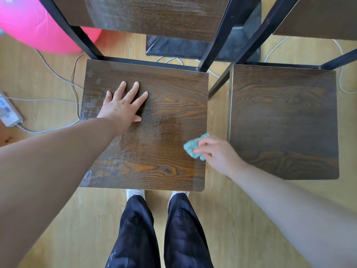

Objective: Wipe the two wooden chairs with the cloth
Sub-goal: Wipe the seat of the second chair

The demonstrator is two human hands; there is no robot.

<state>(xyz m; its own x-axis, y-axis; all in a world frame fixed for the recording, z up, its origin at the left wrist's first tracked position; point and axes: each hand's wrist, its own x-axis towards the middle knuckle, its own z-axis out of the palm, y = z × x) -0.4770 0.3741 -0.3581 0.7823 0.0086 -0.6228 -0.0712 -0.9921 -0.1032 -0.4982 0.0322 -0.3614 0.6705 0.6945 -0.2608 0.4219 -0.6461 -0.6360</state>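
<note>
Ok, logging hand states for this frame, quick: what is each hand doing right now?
Left hand: open, fingers spread, palm flat on the left dark wooden chair seat, holding nothing.
Right hand: closed on the small teal cloth at that seat's right edge.

Just the one camera here, strapped to the person's head and pointed almost straight down, so you look along both forearms from above. It's wide-angle (lines bend toward the edges), which lets it take in a lot: the seat of the left chair (pixel 146 122) sits dead centre and close, the right chair (pixel 284 120) fills the right side, and the person's own legs and feet show at the bottom edge. The top of the frame reaches the chair backs and the floor (pixel 58 219) beyond.
</note>
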